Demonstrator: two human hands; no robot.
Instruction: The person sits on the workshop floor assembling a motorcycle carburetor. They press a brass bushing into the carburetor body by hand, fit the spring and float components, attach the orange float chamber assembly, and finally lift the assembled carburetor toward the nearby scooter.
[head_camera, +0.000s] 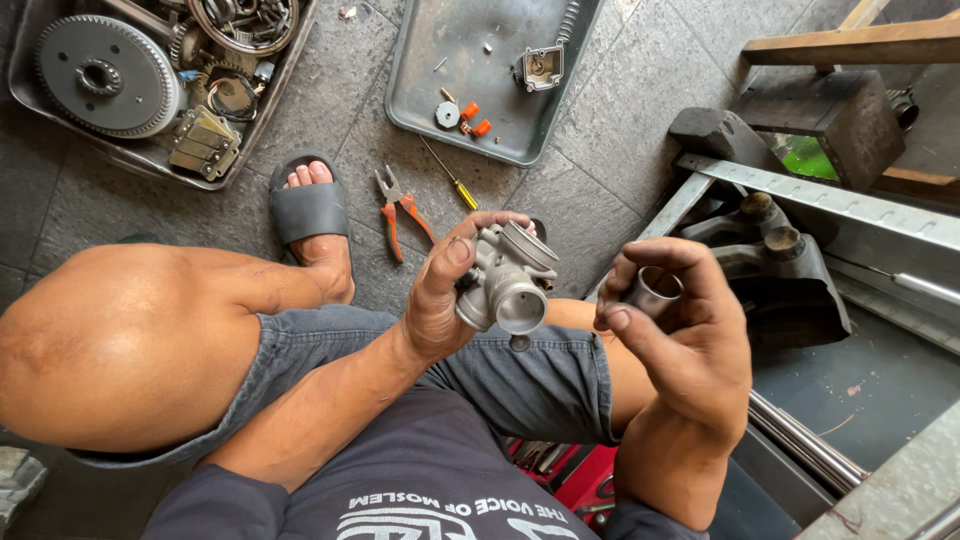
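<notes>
Hands first: the left hand (440, 300) is closed around a cast grey metal carburettor body (505, 280), thumb across its top, round bore facing up towards the camera. The right hand (680, 330), just right of the carburettor body, pinches a short shiny metal cylinder sleeve (655, 290) between thumb and fingertips. In the inspector's judgement, the sleeve should be kept square to the bore and the body held steady.

Count beyond the carburettor body:
- one pair of orange-handled pliers (400, 210) and one yellow-handled screwdriver (450, 178) on the floor above it;
- two grey metal trays, one (430, 100) with two orange caps (475, 120), one (30, 95) up left holding a large toothed gear disc (105, 75);
- one black sandal (308, 205).
</notes>
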